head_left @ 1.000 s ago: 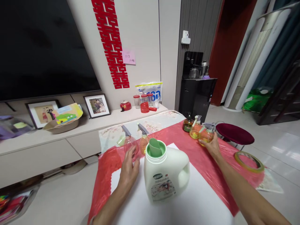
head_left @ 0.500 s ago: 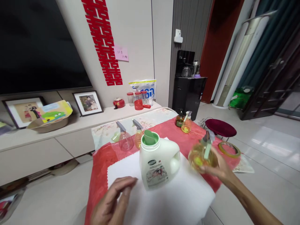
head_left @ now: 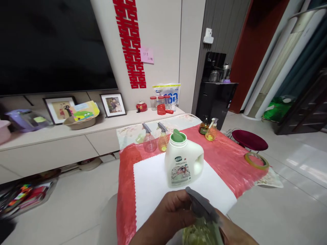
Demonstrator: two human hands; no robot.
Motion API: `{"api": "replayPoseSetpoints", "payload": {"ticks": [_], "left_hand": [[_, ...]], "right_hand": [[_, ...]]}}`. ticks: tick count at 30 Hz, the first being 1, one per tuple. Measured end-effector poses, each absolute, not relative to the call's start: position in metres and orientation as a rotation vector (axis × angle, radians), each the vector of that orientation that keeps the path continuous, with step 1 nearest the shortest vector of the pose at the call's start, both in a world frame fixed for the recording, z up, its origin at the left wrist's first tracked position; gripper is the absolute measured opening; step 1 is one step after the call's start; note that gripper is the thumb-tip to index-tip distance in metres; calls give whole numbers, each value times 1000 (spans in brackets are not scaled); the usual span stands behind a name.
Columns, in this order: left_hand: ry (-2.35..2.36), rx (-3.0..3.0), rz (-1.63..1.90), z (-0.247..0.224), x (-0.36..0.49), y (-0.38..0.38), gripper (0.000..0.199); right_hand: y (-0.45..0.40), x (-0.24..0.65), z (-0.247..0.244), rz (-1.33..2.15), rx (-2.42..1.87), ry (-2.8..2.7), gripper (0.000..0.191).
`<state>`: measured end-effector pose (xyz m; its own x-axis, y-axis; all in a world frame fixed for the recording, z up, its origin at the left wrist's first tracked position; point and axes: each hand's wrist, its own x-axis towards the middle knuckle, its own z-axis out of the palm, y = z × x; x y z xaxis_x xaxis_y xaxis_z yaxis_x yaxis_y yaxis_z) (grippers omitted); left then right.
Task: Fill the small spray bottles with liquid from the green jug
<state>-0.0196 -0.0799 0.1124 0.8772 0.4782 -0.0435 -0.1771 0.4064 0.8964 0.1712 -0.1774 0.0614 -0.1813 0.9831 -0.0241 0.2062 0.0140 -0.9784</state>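
grey plastic forms the spray head (head_left: pixel 201 204) of the spray bottle (head_left: pixel 200 236) at the bottom of the view, nearer than the worktop (head_left: pixel 222 160), its base cut off by the frame. the left hand (head_left: pixel 171 214) grips it near the top, fingers bent around the spray head. the right hand (head_left: pixel 232 228) is at the bottle's other side, mostly hidden, so i cannot tell how its fingers are set. yellowish liquid shows inside.

just beyond, a pale jug (head_left: pixel 178 166) stands upright on a white cloth (head_left: pixel 150 183), a green insert (head_left: pixel 178 136) in its mouth. red plastic sheeting (head_left: pixel 127 190) lies under the cloth. left of the jug stand a clear pinkish sprayer (head_left: pixel 150 143) and a yellow-filled sprayer (head_left: pixel 162 143), side by side. at the far right corner, a dark pump bottle (head_left: pixel 204 128) stands beside a yellow pump bottle (head_left: pixel 210 134); a tape roll (head_left: pixel 265 164) lies flat near the right edge.
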Motion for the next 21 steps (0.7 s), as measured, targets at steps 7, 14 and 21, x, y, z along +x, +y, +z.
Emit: {"api": "replayPoseSetpoints", "payload": {"ticks": [7, 14, 21], "left_hand": [[492, 1335, 814, 105, -21, -81, 47], [488, 1346, 664, 118, -46, -82, 32], [396, 1275, 1106, 103, -25, -89, 32]], "right_hand": [[-160, 155, 82, 1360, -1205, -1494, 91], [-165, 160, 71, 1270, -1359, -1471, 100], [-161, 145, 77, 994, -1319, -1555, 84]]}}
